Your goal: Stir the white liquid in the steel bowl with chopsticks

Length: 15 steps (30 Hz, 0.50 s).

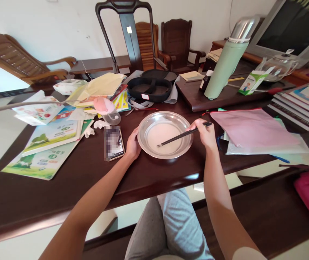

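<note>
A round steel basin [185, 121] stands on the dark wooden table near its front edge. Whitish liquid [160, 133] lies in its bottom. My left hand [133, 145] grips the basin's left rim, its fingers partly hidden behind the metal. A pair of black chopsticks [181, 135] is pinched in my right hand [205, 133] at the basin's right side. Their tips point down and left, at the liquid over the middle of the basin. Just left of my left hand lies a phone [118, 146], its screen partly blurred.
Left are booklets [48, 159], crumpled tissue [89, 130] and a pink-capped clear bottle [108, 110]. Behind the basin sits a black case [149, 90]. A green thermos [226, 68] stands on a raised board [195, 101]. Right lie a pink zip pouch [254, 126] and stacked books [297, 108].
</note>
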{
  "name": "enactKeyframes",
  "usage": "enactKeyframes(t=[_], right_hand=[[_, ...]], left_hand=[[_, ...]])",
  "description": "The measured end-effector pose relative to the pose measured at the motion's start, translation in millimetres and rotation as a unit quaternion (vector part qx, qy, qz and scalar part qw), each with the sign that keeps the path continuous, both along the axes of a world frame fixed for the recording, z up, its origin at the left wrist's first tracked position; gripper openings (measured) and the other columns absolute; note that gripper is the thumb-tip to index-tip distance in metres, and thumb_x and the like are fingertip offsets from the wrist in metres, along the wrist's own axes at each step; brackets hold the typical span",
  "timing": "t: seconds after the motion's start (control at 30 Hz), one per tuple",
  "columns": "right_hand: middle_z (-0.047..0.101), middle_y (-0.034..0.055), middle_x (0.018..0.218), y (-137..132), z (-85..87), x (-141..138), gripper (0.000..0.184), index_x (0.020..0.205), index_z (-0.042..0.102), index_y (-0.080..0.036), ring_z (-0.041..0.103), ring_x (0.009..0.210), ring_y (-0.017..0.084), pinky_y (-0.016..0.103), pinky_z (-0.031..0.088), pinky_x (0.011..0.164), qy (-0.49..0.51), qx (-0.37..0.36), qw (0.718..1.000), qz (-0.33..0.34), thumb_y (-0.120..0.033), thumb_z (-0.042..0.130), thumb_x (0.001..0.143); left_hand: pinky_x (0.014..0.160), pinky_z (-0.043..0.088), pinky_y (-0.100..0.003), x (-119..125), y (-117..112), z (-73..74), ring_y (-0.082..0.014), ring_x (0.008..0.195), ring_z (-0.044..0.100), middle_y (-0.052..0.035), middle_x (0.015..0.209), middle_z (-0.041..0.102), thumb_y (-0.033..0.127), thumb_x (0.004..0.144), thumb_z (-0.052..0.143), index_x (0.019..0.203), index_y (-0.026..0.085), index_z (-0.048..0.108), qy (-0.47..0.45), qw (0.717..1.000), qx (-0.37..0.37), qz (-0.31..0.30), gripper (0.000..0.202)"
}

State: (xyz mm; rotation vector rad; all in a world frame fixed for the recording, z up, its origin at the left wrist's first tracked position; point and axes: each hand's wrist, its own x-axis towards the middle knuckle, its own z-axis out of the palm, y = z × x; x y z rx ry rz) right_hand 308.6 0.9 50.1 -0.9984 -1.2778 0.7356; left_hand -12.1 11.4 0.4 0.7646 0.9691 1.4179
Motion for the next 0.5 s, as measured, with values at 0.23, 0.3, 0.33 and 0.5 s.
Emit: enactKeyframes(t=[0.23,0.3,0.33,0.5], right_hand=[[0.073,0.0002,0.057,1.6,-1.5,3.1,0.069,0.063,0.068,-0.029,0.083,0.065,0.026,0.040,0.070,0.074,0.042,0.044,0.995,-0.081,-0.089,0.079,0.095],[0.070,0.0001,0.053,1.3,-2.1,2.7,0.071,0.060,0.064,-0.030,0.082,0.063,0.027,0.040,0.070,0.071,0.052,0.045,0.995,-0.076,-0.090,0.077,0.096],[0.070,0.0005,0.054,0.7,-1.8,1.5,0.071,0.061,0.064,-0.030,0.083,0.064,0.027,0.041,0.070,0.071,0.043,0.035,0.997,-0.057,-0.090,0.078,0.095],[0.081,0.0024,0.067,-1.2,2.0,-3.3,0.068,0.069,0.074,-0.029,0.086,0.071,0.029,0.044,0.072,0.078,-0.030,0.005,1.000,0.001,-0.093,0.082,0.088]], left_hand=[[0.122,0.062,-0.052,-0.5,0.6,-0.7,-0.0401,0.140,0.077,-0.0088,0.124,0.091,0.050,0.082,0.086,0.110,0.022,0.085,-0.005,1.000,0.001,-0.007,0.039],[0.122,0.062,-0.052,-0.1,0.5,0.0,-0.0399,0.140,0.077,-0.0082,0.123,0.091,0.050,0.081,0.087,0.106,0.023,0.085,-0.007,1.000,0.002,-0.004,0.037],[0.122,0.062,-0.052,0.2,0.5,0.5,-0.0399,0.140,0.077,-0.0079,0.122,0.091,0.050,0.080,0.087,0.104,0.023,0.085,-0.007,1.000,0.002,-0.002,0.036],[0.122,0.062,-0.052,1.9,-0.4,2.3,-0.0403,0.141,0.077,-0.0080,0.120,0.091,0.047,0.079,0.086,0.102,0.023,0.084,-0.017,1.000,-0.006,0.010,0.033]])
